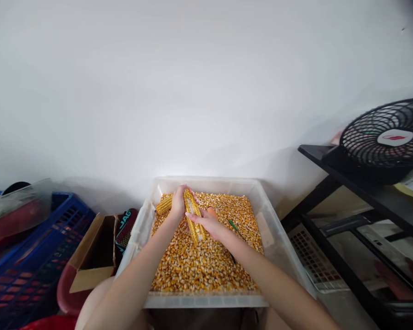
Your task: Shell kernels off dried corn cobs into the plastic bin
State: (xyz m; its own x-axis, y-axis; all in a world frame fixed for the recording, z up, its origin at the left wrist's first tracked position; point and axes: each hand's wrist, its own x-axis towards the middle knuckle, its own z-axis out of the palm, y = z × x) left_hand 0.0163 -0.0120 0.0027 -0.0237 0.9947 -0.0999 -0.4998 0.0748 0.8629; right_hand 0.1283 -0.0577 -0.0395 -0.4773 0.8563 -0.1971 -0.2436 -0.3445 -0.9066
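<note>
Both of my hands hold one ear of corn (193, 217) above a bin of loose kernels. A pale strip without kernels runs along the ear. My left hand (179, 201) is wrapped round its upper part. Lower down, my right hand (208, 223) grips the ear from the right, its thumb lying across the front. Another ear of corn (164, 205) rests on the kernels left of my left hand. Loose corn kernels (206, 270) fill the translucent plastic bin (285, 247). Beside my right hand, a thin green object (232, 225) lies partly hidden by my forearm.
On the left are an open cardboard box (98, 247) and a blue crate (30, 261). A black fan (392, 135) stands on a black rack (316, 158) at the right. Behind the bin rises a white wall (206, 91).
</note>
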